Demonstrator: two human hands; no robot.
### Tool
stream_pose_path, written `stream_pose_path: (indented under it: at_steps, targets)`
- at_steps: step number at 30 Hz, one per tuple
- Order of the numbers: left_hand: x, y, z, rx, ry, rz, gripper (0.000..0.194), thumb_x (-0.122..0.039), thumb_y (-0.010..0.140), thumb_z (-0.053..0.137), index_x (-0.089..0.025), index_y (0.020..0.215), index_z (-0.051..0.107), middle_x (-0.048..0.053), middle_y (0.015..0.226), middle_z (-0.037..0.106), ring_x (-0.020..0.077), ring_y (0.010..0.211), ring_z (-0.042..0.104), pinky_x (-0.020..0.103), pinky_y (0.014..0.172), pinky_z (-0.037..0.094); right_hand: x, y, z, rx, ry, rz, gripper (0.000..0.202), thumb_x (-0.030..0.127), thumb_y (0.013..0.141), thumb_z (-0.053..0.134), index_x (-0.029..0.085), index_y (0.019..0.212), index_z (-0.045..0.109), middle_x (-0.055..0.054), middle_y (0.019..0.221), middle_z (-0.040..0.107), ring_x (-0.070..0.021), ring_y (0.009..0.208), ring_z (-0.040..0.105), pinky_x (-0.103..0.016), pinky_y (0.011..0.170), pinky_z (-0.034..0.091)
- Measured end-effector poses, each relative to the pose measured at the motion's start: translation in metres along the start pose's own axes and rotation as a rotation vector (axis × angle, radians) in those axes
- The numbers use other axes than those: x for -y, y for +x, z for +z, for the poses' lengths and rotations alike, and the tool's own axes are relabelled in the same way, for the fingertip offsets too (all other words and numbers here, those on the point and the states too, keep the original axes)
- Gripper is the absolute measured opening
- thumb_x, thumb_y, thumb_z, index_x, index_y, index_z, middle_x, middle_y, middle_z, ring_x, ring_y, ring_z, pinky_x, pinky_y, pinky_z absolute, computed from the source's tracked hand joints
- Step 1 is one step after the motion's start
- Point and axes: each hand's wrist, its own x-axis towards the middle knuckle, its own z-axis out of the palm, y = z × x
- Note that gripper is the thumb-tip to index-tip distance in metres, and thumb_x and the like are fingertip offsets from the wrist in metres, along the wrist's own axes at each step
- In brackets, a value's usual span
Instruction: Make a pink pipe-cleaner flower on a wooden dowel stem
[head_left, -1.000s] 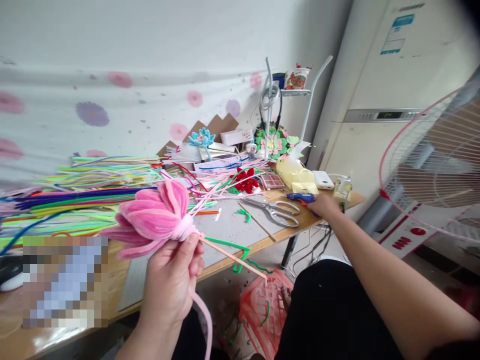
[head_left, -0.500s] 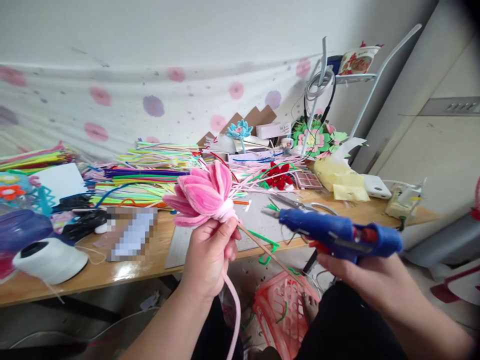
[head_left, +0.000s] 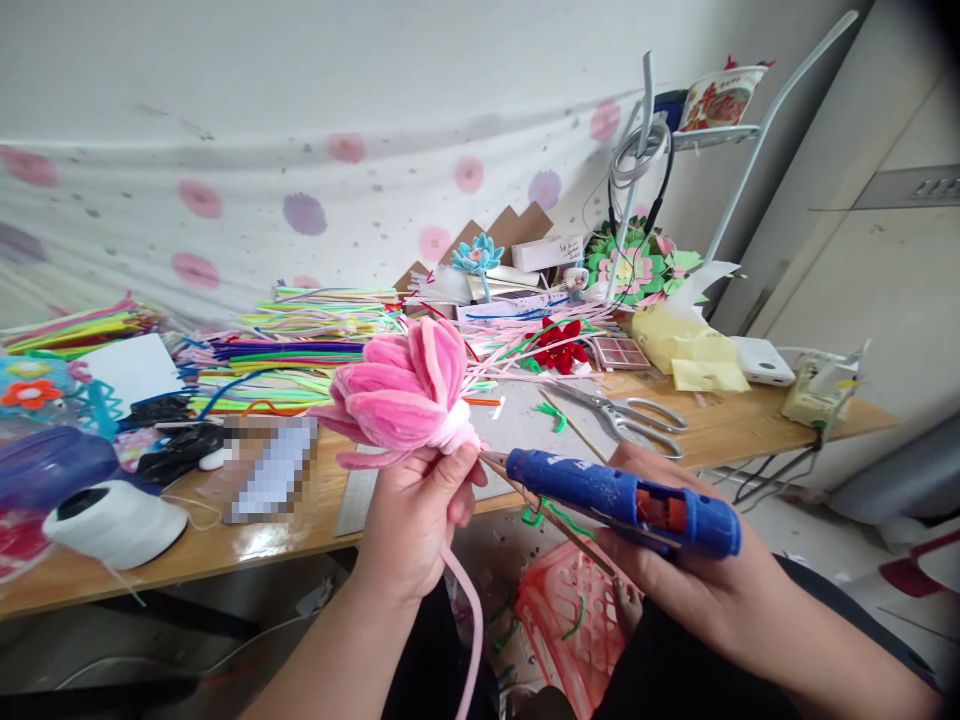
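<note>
A pink fuzzy flower (head_left: 401, 395) with a pale pink wrapped base is pinched between the thumb and fingers of my left hand (head_left: 416, 510). Its thin brown stem slants down to the right, and a pale pink pipe cleaner (head_left: 472, 625) hangs below my palm. My right hand (head_left: 675, 560) is wrapped round a blue glue gun (head_left: 592, 490). The gun's nozzle is at the stem, just below the wrapped base and beside my left fingertips; whether it touches cannot be made out.
Bundles of colored pipe cleaners (head_left: 300, 352), scissors (head_left: 630, 415), a red flower (head_left: 559, 346) and a white thread cone (head_left: 116, 525) lie on the wooden table (head_left: 300, 535). A pink basket (head_left: 566, 600) stands below the table edge.
My right hand has moved the glue gun left, bringing its nozzle from out over the mat to the stem. The scissors' handles now show fully. My left hand keeps its hold.
</note>
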Motion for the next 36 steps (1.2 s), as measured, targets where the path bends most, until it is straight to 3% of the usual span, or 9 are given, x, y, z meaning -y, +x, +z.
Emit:
stream_pose_path:
  at_steps: [21, 30, 36]
  targets:
    - [-0.0042, -0.0013, -0.0028, 0.004, 0.072, -0.017, 0.023, -0.035, 0.07, 0.078, -0.013, 0.072, 0.07, -0.002, 0.055, 0.059, -0.0005, 0.038, 0.04, 0.011, 0.037, 0.03, 0.002, 0.001, -0.0028, 0.003, -0.052, -0.011, 0.012, 0.018, 0.083, 0.048, 0.022, 0.073, 0.041, -0.002, 0.072, 0.049, -0.0173, 0.065, 0.051, -0.029, 0.055, 0.044]
    - [-0.0038, -0.0025, -0.0064, 0.009, 0.14, -0.004, 0.024, -0.037, 0.07, 0.077, -0.014, 0.074, 0.071, -0.003, 0.055, 0.058, 0.0001, 0.039, 0.04, 0.012, 0.037, 0.029, 0.0048, 0.0002, -0.0032, 0.076, -0.043, 0.044, 0.015, 0.014, 0.083, 0.048, 0.021, 0.072, 0.042, 0.001, 0.07, 0.046, -0.0135, 0.061, 0.048, -0.026, 0.055, 0.042]
    - [-0.0056, -0.0015, -0.0069, -0.001, 0.154, 0.011, 0.024, -0.037, 0.071, 0.076, -0.014, 0.074, 0.07, -0.002, 0.055, 0.059, 0.0008, 0.039, 0.039, 0.013, 0.037, 0.027, 0.0034, -0.0011, -0.004, 0.039, -0.017, 0.042, 0.014, 0.014, 0.081, 0.049, 0.021, 0.072, 0.04, 0.001, 0.071, 0.045, -0.0139, 0.061, 0.046, -0.026, 0.054, 0.041]
